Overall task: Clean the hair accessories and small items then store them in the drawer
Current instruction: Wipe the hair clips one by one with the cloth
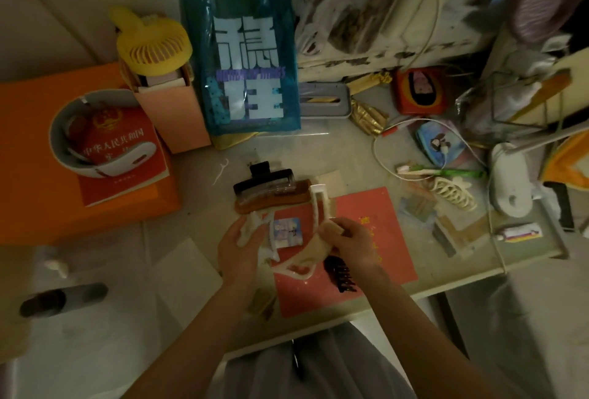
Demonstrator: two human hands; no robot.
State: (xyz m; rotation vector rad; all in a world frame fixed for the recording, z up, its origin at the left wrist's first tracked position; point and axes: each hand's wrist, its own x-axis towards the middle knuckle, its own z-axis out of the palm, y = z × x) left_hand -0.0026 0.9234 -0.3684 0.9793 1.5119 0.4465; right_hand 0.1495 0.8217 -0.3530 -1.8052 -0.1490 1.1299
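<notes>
Two hands were in view, the left hand (242, 241) and the right hand (347, 244). Four hair claw clips showed: one white clip (318, 204) held between the hands, one black clip (264, 183) and one dark clip (342, 272) on the table (318, 150), and one cream clip (452, 193) farther right. There was one brown wooden comb (271, 202), one yellow handheld fan (153, 48), one blue bag (245, 60), one red booklet (122, 140) and one pink card (382, 239).

Dim, murky indoor light; soft focus, edges bowed and blurred.
</notes>
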